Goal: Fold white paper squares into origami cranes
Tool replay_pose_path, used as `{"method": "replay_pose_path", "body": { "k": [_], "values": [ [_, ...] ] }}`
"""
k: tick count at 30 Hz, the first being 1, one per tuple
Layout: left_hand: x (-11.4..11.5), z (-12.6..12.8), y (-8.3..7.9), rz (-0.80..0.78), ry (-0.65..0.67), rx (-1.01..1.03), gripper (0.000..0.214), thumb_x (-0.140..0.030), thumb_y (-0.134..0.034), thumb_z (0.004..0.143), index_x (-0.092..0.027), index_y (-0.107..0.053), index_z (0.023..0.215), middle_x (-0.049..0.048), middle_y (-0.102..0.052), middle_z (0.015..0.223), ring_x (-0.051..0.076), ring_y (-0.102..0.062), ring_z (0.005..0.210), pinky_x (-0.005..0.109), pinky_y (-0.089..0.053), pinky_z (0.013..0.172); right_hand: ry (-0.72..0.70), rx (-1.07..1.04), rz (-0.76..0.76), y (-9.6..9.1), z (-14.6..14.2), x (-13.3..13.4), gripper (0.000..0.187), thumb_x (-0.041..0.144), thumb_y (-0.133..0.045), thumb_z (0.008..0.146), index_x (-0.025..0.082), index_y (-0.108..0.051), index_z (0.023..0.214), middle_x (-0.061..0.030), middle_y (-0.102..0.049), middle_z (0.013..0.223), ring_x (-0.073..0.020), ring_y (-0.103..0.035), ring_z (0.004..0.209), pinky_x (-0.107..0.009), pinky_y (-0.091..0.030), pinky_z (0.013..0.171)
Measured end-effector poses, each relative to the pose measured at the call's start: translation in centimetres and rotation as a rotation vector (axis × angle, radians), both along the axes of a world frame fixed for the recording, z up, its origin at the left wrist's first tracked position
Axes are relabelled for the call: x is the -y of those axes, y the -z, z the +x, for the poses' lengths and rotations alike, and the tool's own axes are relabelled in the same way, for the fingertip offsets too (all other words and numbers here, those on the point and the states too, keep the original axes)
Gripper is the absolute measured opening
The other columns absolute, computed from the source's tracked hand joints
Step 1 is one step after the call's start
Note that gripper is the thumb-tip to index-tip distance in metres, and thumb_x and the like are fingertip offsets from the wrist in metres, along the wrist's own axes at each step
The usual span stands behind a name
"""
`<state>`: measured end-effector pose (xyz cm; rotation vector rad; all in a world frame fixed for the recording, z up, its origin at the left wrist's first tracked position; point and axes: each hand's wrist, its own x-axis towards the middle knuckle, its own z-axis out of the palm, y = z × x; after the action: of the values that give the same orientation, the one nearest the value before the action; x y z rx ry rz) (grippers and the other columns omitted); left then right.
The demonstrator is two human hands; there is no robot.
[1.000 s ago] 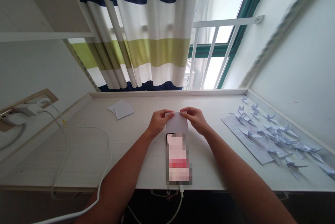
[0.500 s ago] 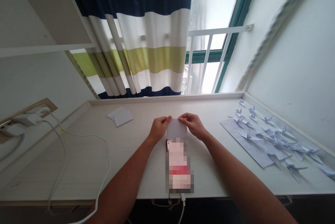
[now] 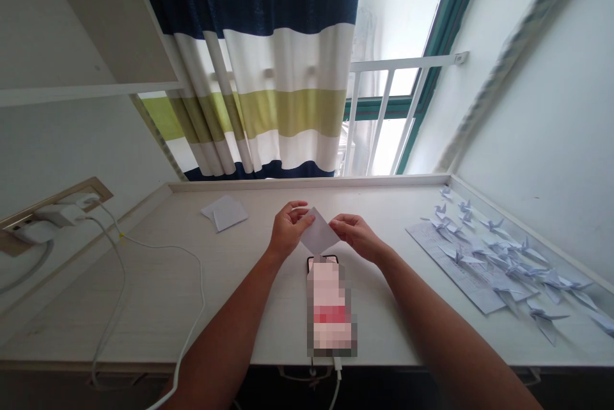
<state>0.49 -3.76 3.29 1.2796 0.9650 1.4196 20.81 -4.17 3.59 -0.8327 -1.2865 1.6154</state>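
Matt white paper square (image 3: 320, 231), smooth wood-look desk (image 3: 144, 307); woven cloth curtain (image 3: 288, 64), glossy plastic charger (image 3: 60, 215)

Desk (image 3: 144, 327): phone (image 3: 329, 307) lay centre, at near edge | paper square (image 3: 320, 231) just behind phone | paper sheets (image 3: 224, 213) further back, left | origami cranes (image 3: 503, 256) right, on and around printed sheet (image 3: 467, 282) | charging cable (image 3: 203, 295) left

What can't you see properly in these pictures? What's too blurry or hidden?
All of these are in the head view:
The phone: its screen is hidden by blurry squares.
The white paper: parts are hidden by the fingers of the left hand and right hand.
The printed sheet: its words are too small to read, and paper cranes cover parts of it.
The last paper crane: the right edge of the picture cuts it off.
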Motion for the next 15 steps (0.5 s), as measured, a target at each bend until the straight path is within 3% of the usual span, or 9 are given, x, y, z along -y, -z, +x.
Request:
{"method": "replay_pose_path", "body": {
  "k": [5, 10, 15],
  "values": [
    [0.8, 0.0, -0.5, -0.037, 0.136, -0.137, 0.051, -0.038, -0.084, 0.070, -0.016, -0.066, 0.113, 0.0114, -0.078, 0.098, 0.020, -0.071, 0.075, 0.027, -0.052, 0.062, -0.048, -0.053, -0.001, -0.2, -0.3, 0.2, 0.033, 0.038, -0.087, 0.072, 0.018, -0.073, 0.095, -0.0053, -0.074, 0.089, -0.0180, -0.067, 0.081, -0.034, -0.052, 0.077],
    [1.0, 0.4, -1.2, -0.002, 0.115, -0.174, 0.043, -0.035, -0.081, 0.073, -0.016, -0.070, 0.109, 0.0119, -0.077, 0.102, 0.023, -0.072, 0.085, 0.029, -0.054, 0.070, 0.039, -0.077, 0.037, 0.0, -0.3, -0.1, 0.035, 0.035, -0.088, 0.070, 0.019, -0.075, 0.099, -0.0028, -0.073, 0.084, -0.0154, -0.065, 0.076, -0.033, -0.051, 0.076],
    [0.1, -0.3, -3.1, 0.051, 0.159, -0.367, 0.033, -0.040, -0.079, 0.076, -0.018, -0.077, 0.101, 0.0113, -0.078, 0.099, 0.025, -0.071, 0.090, 0.032, -0.054, 0.074, 0.042, -0.037, 0.096, -0.1, -0.3, -0.2, 0.026, 0.036, -0.087, 0.070, 0.018, -0.073, 0.083, -0.0022, -0.072, 0.083, -0.0156, -0.064, 0.076, -0.034, -0.051, 0.078]
  ]
}}
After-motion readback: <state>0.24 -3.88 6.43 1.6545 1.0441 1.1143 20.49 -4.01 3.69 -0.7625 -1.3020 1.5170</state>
